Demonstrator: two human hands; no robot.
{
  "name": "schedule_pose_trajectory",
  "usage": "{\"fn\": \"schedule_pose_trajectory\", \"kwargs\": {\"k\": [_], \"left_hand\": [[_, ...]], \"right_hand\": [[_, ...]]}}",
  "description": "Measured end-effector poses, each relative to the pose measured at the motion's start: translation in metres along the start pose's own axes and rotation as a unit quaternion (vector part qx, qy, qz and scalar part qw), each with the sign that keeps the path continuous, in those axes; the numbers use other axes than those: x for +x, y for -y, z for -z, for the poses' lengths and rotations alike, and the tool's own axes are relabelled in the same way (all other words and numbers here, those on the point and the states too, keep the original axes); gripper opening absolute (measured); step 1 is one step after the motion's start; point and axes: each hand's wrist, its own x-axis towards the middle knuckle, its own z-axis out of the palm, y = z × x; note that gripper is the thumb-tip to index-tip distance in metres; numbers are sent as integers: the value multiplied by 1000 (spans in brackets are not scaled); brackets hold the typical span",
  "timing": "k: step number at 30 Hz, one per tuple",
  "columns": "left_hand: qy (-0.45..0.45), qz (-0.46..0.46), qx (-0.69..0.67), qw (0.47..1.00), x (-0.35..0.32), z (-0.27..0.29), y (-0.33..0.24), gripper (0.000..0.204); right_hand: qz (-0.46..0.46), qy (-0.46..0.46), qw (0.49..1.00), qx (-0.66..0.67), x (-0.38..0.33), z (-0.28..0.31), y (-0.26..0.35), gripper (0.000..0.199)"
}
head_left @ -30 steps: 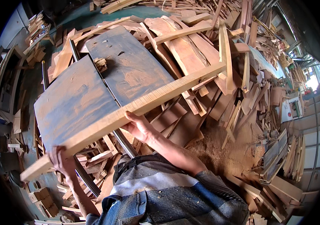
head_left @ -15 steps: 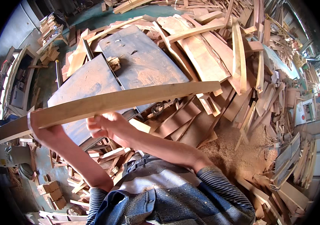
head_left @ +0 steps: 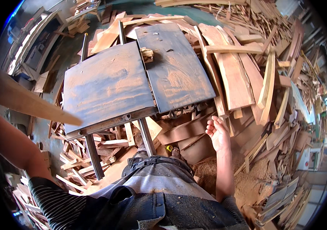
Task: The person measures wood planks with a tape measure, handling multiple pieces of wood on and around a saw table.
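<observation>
A curved wooden board (head_left: 37, 103) hangs in the air at the left, its tapered end over the near left corner of a dusty metal machine table (head_left: 106, 80). My left forearm (head_left: 8, 142) reaches up to the board at the picture's dark rim. The left hand's fingers are hidden there, but the board is raised along with that arm. My right hand (head_left: 219, 134) is lifted in front of the table's right side, empty, with loosely curled fingers apart. A second metal tabletop (head_left: 179, 73) lies beside the first across a narrow gap, with a small wood chunk (head_left: 147, 55) over it.
Long planks (head_left: 230, 73) lie piled right of the table. Offcuts (head_left: 81, 165) litter the floor below its left side. Sawdust (head_left: 244, 188) is heaped at my right. A yellow tape measure (head_left: 169, 148) is near my feet. Steel bars (head_left: 146, 136) stick out toward me.
The curved board has swung left off the tabletops, carried with my left arm to the picture's rim. My right hand has come away from the board and moved right. The view has shifted.
</observation>
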Motion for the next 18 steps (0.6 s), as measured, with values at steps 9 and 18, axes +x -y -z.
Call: {"fn": "schedule_pose_trajectory", "kwargs": {"k": [9,18], "left_hand": [[405,-12,272,873,-126,-102,154,63],[532,238,232,779,-267,-60,333,73]], "right_hand": [[-30,-45,998,-21,3,-19,-24,20],[-139,-172,974,-41,-41,48,-112,19]]}}
